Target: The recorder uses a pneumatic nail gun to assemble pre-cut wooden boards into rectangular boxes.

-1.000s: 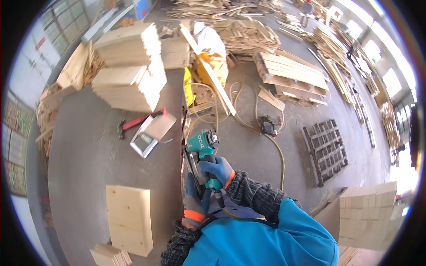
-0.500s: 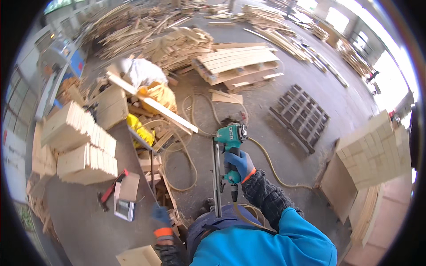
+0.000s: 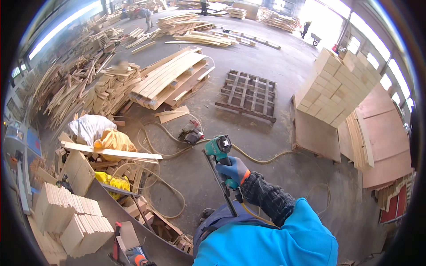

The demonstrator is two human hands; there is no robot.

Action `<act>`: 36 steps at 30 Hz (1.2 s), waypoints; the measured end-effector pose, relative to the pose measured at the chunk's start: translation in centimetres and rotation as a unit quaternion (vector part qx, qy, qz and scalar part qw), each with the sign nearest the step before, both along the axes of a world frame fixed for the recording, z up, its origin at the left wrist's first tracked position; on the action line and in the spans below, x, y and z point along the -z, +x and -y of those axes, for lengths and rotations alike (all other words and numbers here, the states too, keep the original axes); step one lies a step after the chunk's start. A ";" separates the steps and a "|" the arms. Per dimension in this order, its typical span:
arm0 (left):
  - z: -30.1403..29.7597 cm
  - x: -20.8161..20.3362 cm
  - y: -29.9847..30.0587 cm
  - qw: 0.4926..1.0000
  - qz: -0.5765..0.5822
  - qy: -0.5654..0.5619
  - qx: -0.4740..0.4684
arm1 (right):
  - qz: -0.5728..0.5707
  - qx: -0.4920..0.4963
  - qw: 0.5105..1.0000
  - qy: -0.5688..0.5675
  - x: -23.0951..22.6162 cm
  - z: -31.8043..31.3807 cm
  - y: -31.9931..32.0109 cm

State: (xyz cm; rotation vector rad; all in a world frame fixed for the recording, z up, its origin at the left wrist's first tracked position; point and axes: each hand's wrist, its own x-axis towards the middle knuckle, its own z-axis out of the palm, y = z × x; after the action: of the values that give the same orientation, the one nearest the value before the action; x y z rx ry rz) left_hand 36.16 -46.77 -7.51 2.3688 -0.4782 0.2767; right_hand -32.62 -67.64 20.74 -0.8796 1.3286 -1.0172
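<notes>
My right hand [image 3: 233,168], in a blue glove with an orange cuff, is closed round the grip of a teal nail gun [image 3: 218,147]. The gun's long dark magazine [image 3: 219,184] slants down toward my lap, and a yellowish air hose [image 3: 257,216] runs from its handle. Low on the left, my gloved left hand [image 3: 135,253] is at an open cardboard box [image 3: 128,235] on the dark worktop; its fingers cannot be made out. Next to the box lies a red-handled tool [image 3: 116,239].
Stacked wooden boards [image 3: 73,213] stand on the worktop. Beside it, a scrap bin holds wood offcuts and a yellow bag [image 3: 113,184]. A slatted pallet [image 3: 248,95] lies on the floor ahead. Stacked blocks [image 3: 335,86] rise at right. Hose loops [image 3: 171,155] cross the floor.
My view has swung to the right. My left hand has moved to the cardboard box. My right hand still holds the nail gun, now tilted more to the left.
</notes>
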 end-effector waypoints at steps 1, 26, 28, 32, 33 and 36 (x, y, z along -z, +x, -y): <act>0.5 0.0 0.1 1.000 0.010 -0.013 -0.009 | -0.007 -0.002 1.000 0.006 0.5 -0.4 -0.3; 3.6 1.9 2.9 0.887 0.201 -0.252 -0.331 | -0.062 -0.064 0.996 -0.028 -1.8 -5.8 3.7; 2.9 2.3 2.8 0.900 0.194 -0.234 -0.313 | -0.056 -0.062 0.996 -0.030 -2.0 -5.7 3.5; 2.2 1.7 3.6 0.918 0.192 -0.196 -0.288 | -0.057 -0.079 0.995 -0.032 -2.0 -4.6 3.9; 0.7 2.3 3.2 0.923 0.189 -0.187 -0.277 | -0.057 -0.080 0.995 -0.033 -2.0 -4.4 3.8; 0.0 1.7 3.8 0.936 0.190 -0.161 -0.248 | -0.040 -0.097 0.994 -0.029 -2.2 -3.8 4.1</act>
State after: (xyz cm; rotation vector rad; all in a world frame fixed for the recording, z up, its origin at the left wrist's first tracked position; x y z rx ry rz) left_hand 39.93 -46.76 -9.25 2.0763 0.0127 0.9791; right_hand -28.51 -63.84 22.94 -1.0812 1.2576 -0.8790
